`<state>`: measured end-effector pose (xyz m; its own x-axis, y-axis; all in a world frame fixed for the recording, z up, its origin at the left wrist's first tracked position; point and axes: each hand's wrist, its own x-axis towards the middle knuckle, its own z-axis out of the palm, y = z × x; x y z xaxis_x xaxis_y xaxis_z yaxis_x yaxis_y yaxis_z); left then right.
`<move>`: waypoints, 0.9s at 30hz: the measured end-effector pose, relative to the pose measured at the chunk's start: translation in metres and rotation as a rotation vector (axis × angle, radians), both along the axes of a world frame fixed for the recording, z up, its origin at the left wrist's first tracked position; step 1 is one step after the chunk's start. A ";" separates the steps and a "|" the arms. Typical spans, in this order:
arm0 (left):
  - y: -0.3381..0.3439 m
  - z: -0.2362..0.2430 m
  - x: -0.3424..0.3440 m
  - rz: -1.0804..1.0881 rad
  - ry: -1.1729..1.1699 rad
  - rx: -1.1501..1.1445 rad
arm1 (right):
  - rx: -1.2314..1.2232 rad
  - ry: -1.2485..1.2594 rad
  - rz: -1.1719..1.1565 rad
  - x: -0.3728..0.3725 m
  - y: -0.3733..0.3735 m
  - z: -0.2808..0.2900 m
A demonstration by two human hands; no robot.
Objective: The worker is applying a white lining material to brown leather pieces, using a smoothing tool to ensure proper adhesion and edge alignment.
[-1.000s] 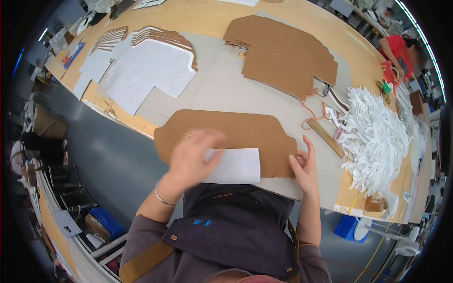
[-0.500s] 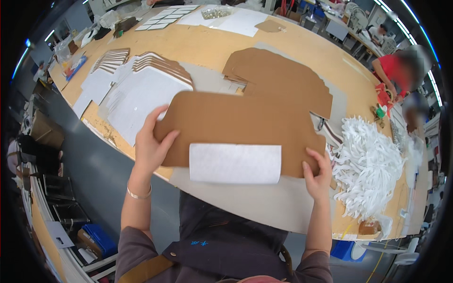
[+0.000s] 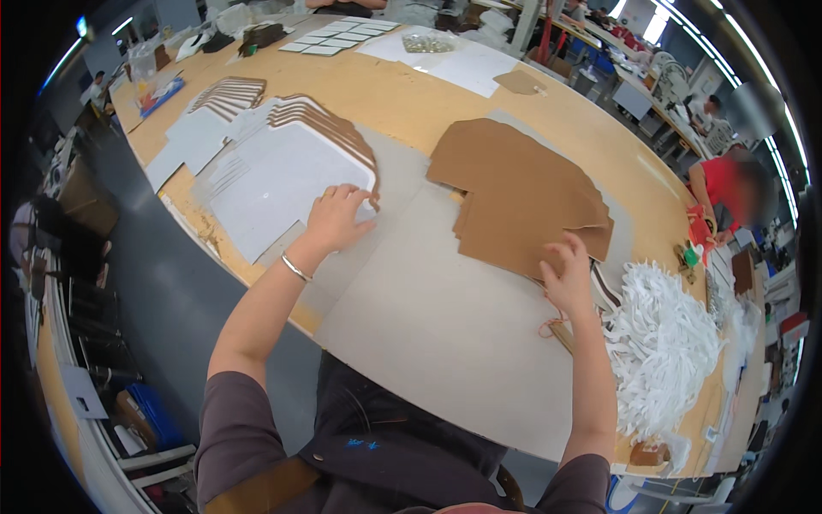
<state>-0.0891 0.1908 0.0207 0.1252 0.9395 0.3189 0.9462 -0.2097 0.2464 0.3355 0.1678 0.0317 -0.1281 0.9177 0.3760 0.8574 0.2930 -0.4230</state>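
Holds the left hand (image 3: 338, 216) over the right edge of the fanned white-backed panels (image 3: 278, 176), with fingers parted; cannot tell whether touching. Holds the right hand (image 3: 563, 261), with fingers loosely bent and apart, by the near right corner of the stacked brown panels (image 3: 514, 184), left of heaped white straps (image 3: 664, 351).

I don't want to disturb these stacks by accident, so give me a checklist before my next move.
1. Left hand at the right edge of the white-faced stack: ok.
2. Left hand gripping a piece: cannot tell; contact under the fingers is unclear.
3. Right hand open, thumb and fingers parted: ok.
4. Brown stack edges flush: not ok; they look stepped at the right.
5. Pile of white strips to the right of the brown stack: ok.
6. Wooden strip fully visible: not ok; the right forearm seems to cover part.
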 end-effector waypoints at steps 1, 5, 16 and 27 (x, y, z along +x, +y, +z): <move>-0.010 -0.012 -0.009 0.049 0.050 0.005 | -0.007 0.006 0.019 -0.016 -0.005 -0.006; -0.026 -0.037 -0.023 0.028 -0.048 0.069 | -0.178 0.127 0.307 -0.090 -0.024 -0.028; 0.011 -0.028 -0.095 0.459 -1.324 0.404 | 0.130 0.145 0.378 -0.156 -0.058 -0.068; -0.160 0.108 0.042 -0.384 -0.858 -0.685 | -0.336 0.802 0.199 -0.124 -0.065 -0.072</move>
<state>-0.0468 0.0303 0.1287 0.4281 0.8953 -0.1229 0.3171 -0.0215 0.9482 0.2115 0.1023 -0.0406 -0.1108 0.9845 0.1360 0.2126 0.1572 -0.9644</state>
